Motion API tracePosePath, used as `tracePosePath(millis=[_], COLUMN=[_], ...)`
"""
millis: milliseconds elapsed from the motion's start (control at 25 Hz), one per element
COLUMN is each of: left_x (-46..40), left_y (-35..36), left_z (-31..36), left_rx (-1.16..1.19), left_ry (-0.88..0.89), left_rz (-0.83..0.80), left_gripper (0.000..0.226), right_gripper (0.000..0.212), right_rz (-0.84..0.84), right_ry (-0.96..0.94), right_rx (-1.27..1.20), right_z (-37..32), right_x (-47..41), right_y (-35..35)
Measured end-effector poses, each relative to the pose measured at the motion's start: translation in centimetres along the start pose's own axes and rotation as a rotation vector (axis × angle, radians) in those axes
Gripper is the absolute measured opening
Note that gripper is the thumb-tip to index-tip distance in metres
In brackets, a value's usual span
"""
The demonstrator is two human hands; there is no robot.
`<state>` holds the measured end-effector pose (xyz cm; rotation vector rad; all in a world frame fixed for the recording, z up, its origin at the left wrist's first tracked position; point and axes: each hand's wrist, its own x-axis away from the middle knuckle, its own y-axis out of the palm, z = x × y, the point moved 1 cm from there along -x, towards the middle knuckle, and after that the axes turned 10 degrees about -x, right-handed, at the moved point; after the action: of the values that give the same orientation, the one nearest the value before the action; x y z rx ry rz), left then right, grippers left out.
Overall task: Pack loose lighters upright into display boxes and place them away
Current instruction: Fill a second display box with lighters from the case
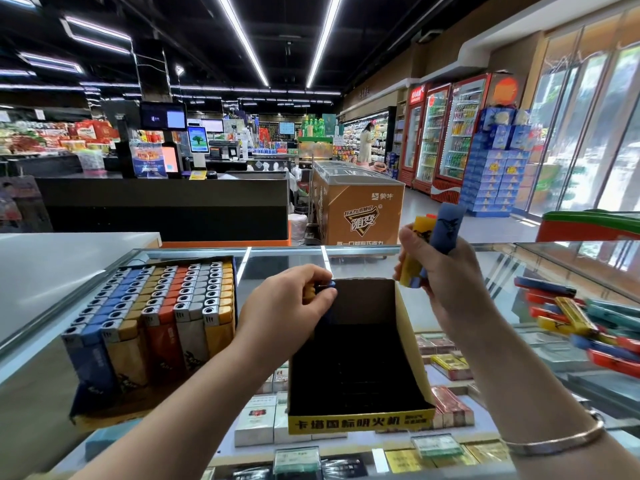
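Glass counter (363, 252) in a shop, cigarette packs (258, 422) visible under the glass. Empty display box (360, 419), black inside with yellow front lip, sits on the counter centre. Left hand (289, 303) is at the box's back-left corner, fingers curled, pinching a couple of lighters (320, 289) (yellow and blue bits show) right at the rim; exact count cannot be told. Right hand (446, 271) is raised above the box's back-right corner, fingers wrapped round a yellow lighter (417, 251) and a blue lighter (446, 225), both roughly upright, tilted slightly. Silver bangle (554, 439) on the right wrist. Full display box (152, 323) of upright lighters in blue, tan, orange, grey and yellow rows stands left of the empty one. Loose lighter pile (581, 320) lies on the glass at far right, blurred.
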<state>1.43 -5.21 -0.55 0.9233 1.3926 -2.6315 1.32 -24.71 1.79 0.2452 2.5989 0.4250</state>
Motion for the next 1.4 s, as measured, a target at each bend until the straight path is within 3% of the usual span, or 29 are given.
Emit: tracePosePath(millis=[80, 200, 320, 640, 760, 840, 960, 1080, 1240, 1400], left_x=[0.1, 0.4, 0.8, 0.6, 0.0, -0.2, -0.3, -0.3, -0.2, 0.0], left_y=[0.1, 0.2, 0.1, -0.6, -1.5, -1.9, -2.0, -2.1, -2.0, -1.3], left_z=[0.2, 1.1, 1.9, 2.0, 1.3, 1.0, 0.9, 0.9, 0.8, 1.0], left_rx=[0.022, 0.033, 0.05, 0.447, 0.625, 0.687, 0.611, 0.554, 0.45, 0.248], left_ry=[0.013, 0.158, 0.25, 0.122, -0.007, -0.034, -0.018, -0.005, 0.073, 0.182], left_rz=[-0.027, 0.063, 0.158, 0.159, 0.21, 0.221, 0.23, 0.221, 0.18, 0.152], left_gripper=[0.03, 0.032, 0.024, 0.018, 0.014, 0.018, 0.026, 0.025, 0.024, 0.021], right_gripper=[0.023, 0.027, 0.03, 0.017, 0.027, 0.026, 0.021, 0.015, 0.022, 0.015], right_rz=[-0.096, -0.222, -0.218, -0.205, -0.068, 0.068, 0.027, -0.092, -0.097, -0.061], right_ry=[0.096, 0.219, 0.309, 0.29, 0.15, -0.011, -0.094, 0.033, 0.062, 0.037], right_rx=[-0.196, -0.277, -0.37, -0.394, -0.213, 0.147, 0.516, 0.559, 0.564, 0.603], right_z=[-0.3, 0.1, 0.8, 1.1, 1.0, 1.1, 1.7, 2.5, 2.8, 2.9], right_x=[0.5, 1.3, 1.6, 1.6, 1.2, 0.8, 0.5, 0.4, 0.1, -0.4], right_y=[0.6, 1.7, 2.4, 2.5, 2.0, 1.3, 0.9, 0.7, 0.4, -0.4])
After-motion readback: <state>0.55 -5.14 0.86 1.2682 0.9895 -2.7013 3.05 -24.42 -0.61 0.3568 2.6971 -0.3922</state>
